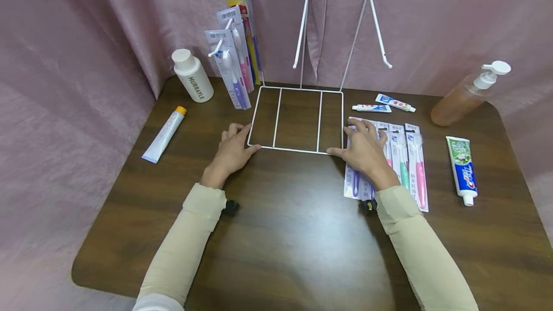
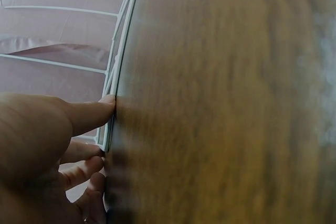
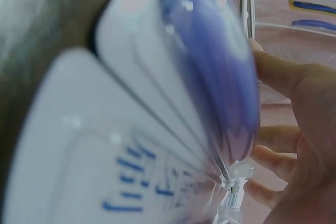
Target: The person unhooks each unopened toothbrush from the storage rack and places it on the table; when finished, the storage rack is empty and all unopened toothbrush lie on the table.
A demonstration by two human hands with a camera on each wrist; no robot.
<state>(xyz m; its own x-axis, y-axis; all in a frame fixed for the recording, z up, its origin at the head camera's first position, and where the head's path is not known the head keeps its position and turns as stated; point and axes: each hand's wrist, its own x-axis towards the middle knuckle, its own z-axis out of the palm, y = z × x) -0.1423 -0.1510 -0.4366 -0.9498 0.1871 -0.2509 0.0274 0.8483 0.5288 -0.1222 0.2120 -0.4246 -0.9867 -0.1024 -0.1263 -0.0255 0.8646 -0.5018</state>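
Head view, rack: white wire rack (image 1: 298, 119) lies flat mid tabletop (image 1: 276, 234), its two hook arms leaning up toward the pink curtain (image 1: 78, 61).
Head view, hands: left hand (image 1: 233, 150) w/ straight fingers on the rack's near-left corner; right hand (image 1: 365, 150) flat, fingers straight, thumb at the near-right corner, palm over the packed toothbrushes (image 1: 406, 157). Hands apart, one each side; neither is curled round anything.
Head view, rest: white bottle (image 1: 192, 76) & hanging toothbrush packs (image 1: 235, 56) back left, orange-cap tube (image 1: 164, 133) left, two small tubes (image 1: 384, 104), pump bottle (image 1: 468, 95) & green toothpaste (image 1: 462, 169) right.
Left wrist view: thumb (image 2: 89, 114) presses the rack's wire (image 2: 118, 77) edge-on vs. the wood; other fingers lie loose below it.
Right wrist view: purple toothbrush pack (image 3: 210, 77) fills the frame, v. blurred; fingers (image 3: 278, 72) straight by the wire (image 3: 245, 3).
Risk: my guess, rack could skid or tip since it is only pressed at the corners, no real grip. The right palm may drag the packs along. Tall arms could catch the hanging packs at back left.
Hard to see: whether the right thumb truly touches the wire, can't tell from the blur. Pack print unreadable. Both wrist views show v. little of the rack; far rail contact w/ the tabletop is unclear.
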